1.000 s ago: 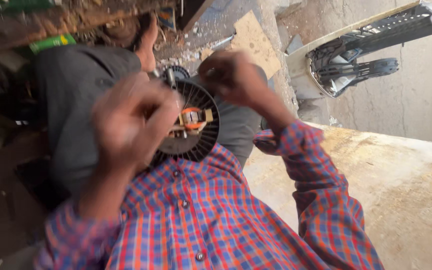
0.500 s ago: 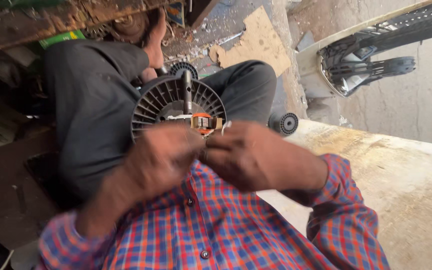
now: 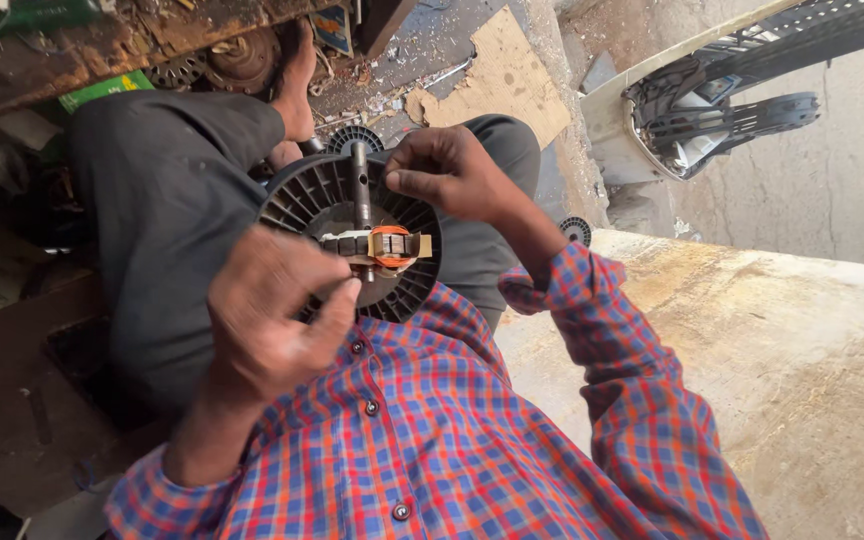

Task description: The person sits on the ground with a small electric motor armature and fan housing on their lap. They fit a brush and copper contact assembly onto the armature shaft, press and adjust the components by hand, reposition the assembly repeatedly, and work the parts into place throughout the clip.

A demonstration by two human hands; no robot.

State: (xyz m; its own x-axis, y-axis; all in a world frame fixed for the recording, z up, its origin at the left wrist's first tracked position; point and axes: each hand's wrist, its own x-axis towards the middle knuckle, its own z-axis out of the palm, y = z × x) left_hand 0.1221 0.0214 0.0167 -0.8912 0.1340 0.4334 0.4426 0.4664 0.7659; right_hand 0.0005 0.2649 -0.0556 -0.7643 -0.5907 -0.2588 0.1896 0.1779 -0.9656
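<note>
Both hands grip the black fan motor (image 3: pixel 352 240): left hand (image 3: pixel 272 320) below, right hand (image 3: pixel 452 170) above

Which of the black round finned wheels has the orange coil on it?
The big fan wheel held between the left hand and right hand. The small wheel on the ground by the right sleeve is bare.

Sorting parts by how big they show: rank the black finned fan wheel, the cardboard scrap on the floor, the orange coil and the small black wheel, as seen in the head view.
1. black finned fan wheel, though it is nearest the camera
2. cardboard scrap, farther off, so possibly larger in truth
3. orange coil
4. small black wheel
</note>
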